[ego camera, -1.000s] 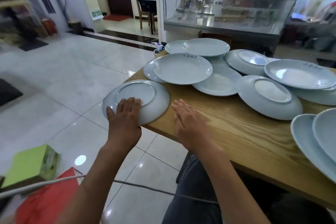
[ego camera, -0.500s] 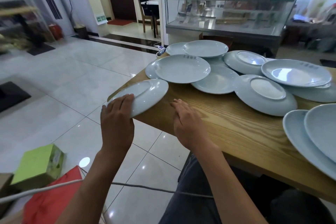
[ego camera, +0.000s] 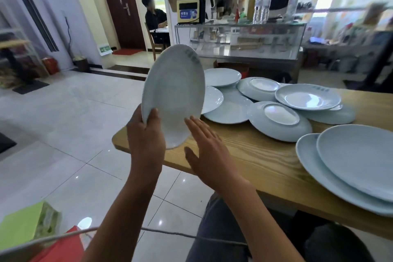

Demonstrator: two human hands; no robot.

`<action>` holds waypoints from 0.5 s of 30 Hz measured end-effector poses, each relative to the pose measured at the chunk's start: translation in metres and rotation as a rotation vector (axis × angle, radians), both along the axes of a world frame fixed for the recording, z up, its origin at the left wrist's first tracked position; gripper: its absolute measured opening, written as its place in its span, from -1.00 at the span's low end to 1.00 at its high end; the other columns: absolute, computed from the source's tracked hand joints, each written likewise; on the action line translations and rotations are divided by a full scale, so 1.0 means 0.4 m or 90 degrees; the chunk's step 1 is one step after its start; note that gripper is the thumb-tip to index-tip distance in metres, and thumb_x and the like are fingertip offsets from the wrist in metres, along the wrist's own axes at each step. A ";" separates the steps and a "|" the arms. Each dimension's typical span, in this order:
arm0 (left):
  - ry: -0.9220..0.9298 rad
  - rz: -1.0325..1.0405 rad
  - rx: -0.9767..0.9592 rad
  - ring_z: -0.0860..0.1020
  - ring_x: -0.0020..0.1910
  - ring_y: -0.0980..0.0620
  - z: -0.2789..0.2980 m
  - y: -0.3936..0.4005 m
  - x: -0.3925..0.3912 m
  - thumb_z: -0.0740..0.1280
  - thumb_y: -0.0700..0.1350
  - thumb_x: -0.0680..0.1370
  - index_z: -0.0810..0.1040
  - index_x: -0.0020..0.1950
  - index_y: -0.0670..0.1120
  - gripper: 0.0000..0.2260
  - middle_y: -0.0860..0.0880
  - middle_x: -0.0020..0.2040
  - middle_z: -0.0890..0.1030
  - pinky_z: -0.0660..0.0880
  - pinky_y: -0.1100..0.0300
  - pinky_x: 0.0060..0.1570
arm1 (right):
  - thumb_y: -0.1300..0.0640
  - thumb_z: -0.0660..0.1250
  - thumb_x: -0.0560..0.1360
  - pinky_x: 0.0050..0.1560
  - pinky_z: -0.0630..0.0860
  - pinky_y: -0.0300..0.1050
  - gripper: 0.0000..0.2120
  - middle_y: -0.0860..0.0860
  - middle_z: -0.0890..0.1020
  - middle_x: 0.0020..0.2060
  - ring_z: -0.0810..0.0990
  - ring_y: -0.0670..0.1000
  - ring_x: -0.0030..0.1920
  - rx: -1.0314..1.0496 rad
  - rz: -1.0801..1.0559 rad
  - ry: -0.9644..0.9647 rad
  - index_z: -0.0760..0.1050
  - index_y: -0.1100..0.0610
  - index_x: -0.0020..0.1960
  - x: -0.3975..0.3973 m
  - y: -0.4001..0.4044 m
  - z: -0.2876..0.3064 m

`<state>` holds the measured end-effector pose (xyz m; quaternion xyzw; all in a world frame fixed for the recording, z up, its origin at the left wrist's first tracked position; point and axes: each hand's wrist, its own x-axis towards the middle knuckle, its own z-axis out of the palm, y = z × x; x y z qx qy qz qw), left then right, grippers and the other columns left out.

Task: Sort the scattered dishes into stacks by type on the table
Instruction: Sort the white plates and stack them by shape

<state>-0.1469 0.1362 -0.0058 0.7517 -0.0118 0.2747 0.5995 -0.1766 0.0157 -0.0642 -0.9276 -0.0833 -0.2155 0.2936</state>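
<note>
1. While the left hand (ego camera: 146,134) grips the lifted plate (ego camera: 173,95) by its lower rim, thumb on the inner face and fingers behind, the plate stands nearly on edge above the surface's near-left corner, at about 11 o'clock from the right hand.
2. The right hand (ego camera: 204,147) is spread flat with straight fingers, its fingertips at the plate's lower right edge; whether they touch cannot be told.
3. The plate is round, glossy, pale blue-white glazed ceramic with a shallow well; a dark printed mark runs along its upper rim, too blurred to read.
4. The surface (ego camera: 255,159) is light wood with strong grain and a rounded corner.
5. At 1 o'clock from the hands lies a heap of overlapping plates (ego camera: 308,97), same glaze; two show raised foot rings, lying upside down, such as the inverted plate (ego camera: 278,120).
6. At 3 o'clock, two larger oval platters (ego camera: 361,161) overlap at the right edge.
7. Beyond the surface stands a glass display counter (ego camera: 244,40).
</note>
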 end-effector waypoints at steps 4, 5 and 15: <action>0.107 -0.141 -0.228 0.55 -0.04 0.04 0.011 -0.070 -0.006 0.28 -0.15 0.60 0.49 0.18 -0.01 -0.83 0.11 -0.04 0.58 0.48 0.29 -0.20 | 0.17 0.27 0.54 0.49 -0.03 -0.16 -0.34 -0.07 0.14 0.54 0.02 -0.10 0.54 -0.022 -0.043 -0.043 0.07 -0.06 0.55 -0.048 -0.078 0.004; 0.126 -0.177 -0.268 0.56 -0.02 0.03 0.010 -0.087 -0.008 0.29 -0.18 0.59 0.49 0.18 -0.01 -0.81 0.10 -0.03 0.59 0.49 0.28 -0.20 | 0.19 0.26 0.51 0.49 -0.07 -0.18 -0.34 -0.08 0.15 0.54 0.01 -0.13 0.53 -0.034 -0.050 -0.041 0.12 -0.07 0.54 -0.064 -0.100 0.004; 0.292 -0.448 -0.462 0.58 0.02 -0.08 0.054 -0.316 -0.071 0.24 -0.27 0.59 0.44 0.18 -0.11 -0.81 -0.11 0.07 0.59 0.55 -0.01 0.07 | 0.15 0.17 0.55 0.39 0.34 0.09 -0.64 0.01 0.56 0.29 0.48 0.01 0.34 -0.141 -0.255 -0.235 0.54 0.08 0.29 -0.201 -0.288 0.029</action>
